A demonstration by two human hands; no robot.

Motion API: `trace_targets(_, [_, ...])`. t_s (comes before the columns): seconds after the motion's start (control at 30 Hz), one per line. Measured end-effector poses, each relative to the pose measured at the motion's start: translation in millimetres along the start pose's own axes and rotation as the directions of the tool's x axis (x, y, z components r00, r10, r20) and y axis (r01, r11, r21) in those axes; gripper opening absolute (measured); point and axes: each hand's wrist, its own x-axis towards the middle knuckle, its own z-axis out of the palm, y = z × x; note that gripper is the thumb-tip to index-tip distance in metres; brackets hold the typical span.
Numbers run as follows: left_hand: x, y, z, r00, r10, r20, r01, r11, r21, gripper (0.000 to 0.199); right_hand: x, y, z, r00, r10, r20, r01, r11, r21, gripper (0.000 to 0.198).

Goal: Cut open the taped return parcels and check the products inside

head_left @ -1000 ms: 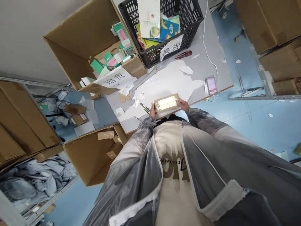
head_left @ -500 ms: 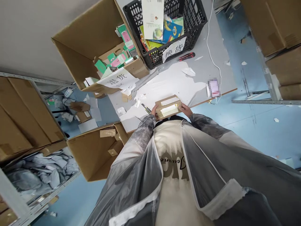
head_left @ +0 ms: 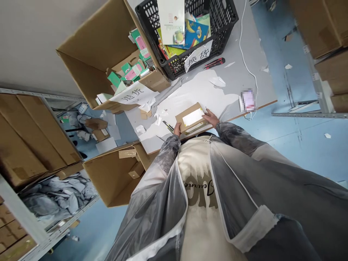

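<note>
A small brown cardboard box (head_left: 187, 126) with a white label (head_left: 192, 117) on its upper face is held just over the table's near edge, in front of my body. My left hand (head_left: 177, 129) is closed on the box's left end. At the right end, my right hand (head_left: 211, 118) has its fingers spread, some of them touching the box beside the label's corner. Just left of my left hand lies a box cutter (head_left: 168, 127) with a dark and yellowish handle. Paper scraps (head_left: 158, 119) lie around it.
A large carton (head_left: 87, 54) with green-and-pink boxes and a black crate (head_left: 165, 67) of books stand at the back. A red-black cutter (head_left: 214, 63) lies by the crate. A phone (head_left: 248, 100) with a white cable sits at right. Another open carton (head_left: 108, 181) stands lower left.
The box has been turned, so a face with a large white label is now up in place of a taped one. My right hand has loosened, its fingers spreading. The left hand keeps its hold.
</note>
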Motion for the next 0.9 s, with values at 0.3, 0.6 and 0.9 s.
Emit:
trace_targets(0.3, [-6.5, 25.9, 39.5, 0.953, 0.296, -0.058, -0.284, 0.945, 0.163, 0.094, -43.0, -48.1, -0.4, 0.67, -0.692, 0.269, 0.661, 0.392, -0.639, 0.136])
trace_targets(0.6, [-15.4, 43.2, 79.6, 0.945, 0.317, -0.077, -0.309, 0.946, 0.099, 0.086, -27.5, -59.5, -2.5, 0.636, -0.669, 0.385, 0.684, 0.259, -0.681, 0.128])
trace_targets(0.9, [-2.9, 47.1, 54.9, 0.933, 0.358, -0.04, -0.351, 0.928, 0.126, 0.088, 4.0, -68.4, -12.1, 0.708, -0.656, 0.263, 0.678, 0.524, -0.516, 0.085])
